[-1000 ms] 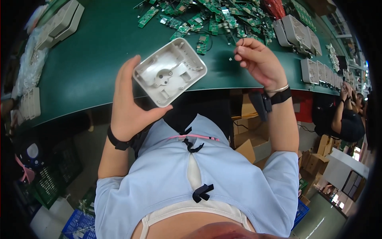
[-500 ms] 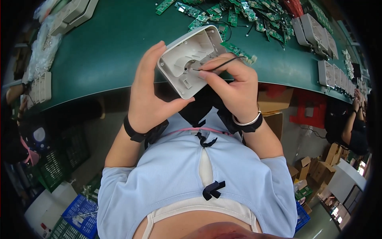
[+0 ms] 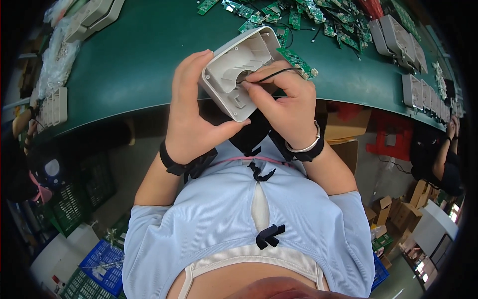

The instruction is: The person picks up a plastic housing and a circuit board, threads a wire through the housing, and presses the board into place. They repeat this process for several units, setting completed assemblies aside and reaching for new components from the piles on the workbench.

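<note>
A light grey plastic housing (image 3: 217,73), its hollow inside facing me, is gripped along its left and lower edges by my left hand (image 3: 191,112). The fingers and thumb of that hand are spread around it. Inside the housing, near the round recess, my right hand (image 3: 284,97) pinches a thin black cable (image 3: 276,73) between thumb and forefinger. The cable curves back to a green circuit board (image 3: 297,62) that hangs at the housing's right side, above my right knuckles. The cable's tip is hidden by my fingertips and the recess.
Many loose green circuit boards (image 3: 318,15) lie heaped at the back of the green table (image 3: 134,60). More grey housings stand at the far left (image 3: 94,20) and the right (image 3: 398,40). Other people's hands work at both ends. Blue crate (image 3: 102,264) and cardboard boxes (image 3: 403,214) are on the floor.
My right fingertips have moved deeper into the housing, up to the round recess, carrying the cable end. The housing has tilted slightly and shifted a little up and to the right.
</note>
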